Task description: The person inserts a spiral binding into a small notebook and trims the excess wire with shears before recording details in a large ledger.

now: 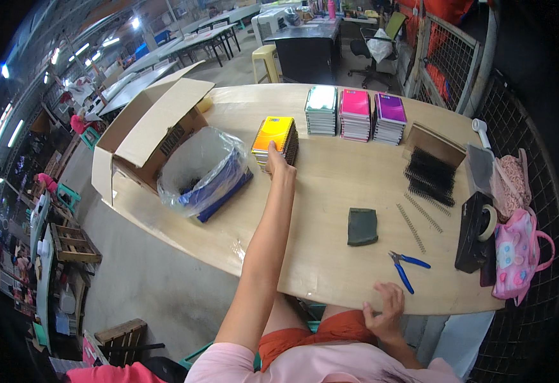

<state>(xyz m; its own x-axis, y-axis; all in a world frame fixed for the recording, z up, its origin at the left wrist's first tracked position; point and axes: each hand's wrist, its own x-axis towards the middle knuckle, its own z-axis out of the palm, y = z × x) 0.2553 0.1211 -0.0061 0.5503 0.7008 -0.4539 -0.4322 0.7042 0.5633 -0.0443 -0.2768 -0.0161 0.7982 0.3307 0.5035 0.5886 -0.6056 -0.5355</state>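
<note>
My left hand (280, 165) reaches across the table and grips the near end of a stack of yellow-orange spiral notebooks (275, 133), its thumb on the top cover. The fingers beneath or beside the stack are mostly hidden. At the table's front edge, my right hand (388, 313) is empty, thumb and loosely bent fingers apart. Blue-handled cutting pliers (407, 267) lie just beyond it, jaws toward the left. Farther in sits a dark green block or pad (362, 226). Two loose wire spirals (411, 228) rest to its right.
Notebook stacks with green-white (321, 112), pink (355, 115) and purple (390, 119) covers line the far edge. An open carton (158, 127) and a plastic-lined blue box (225, 191) stand left. Black spirals (429, 175), a tape dispenser (474, 233) and a pink bag (515, 255) occupy the right.
</note>
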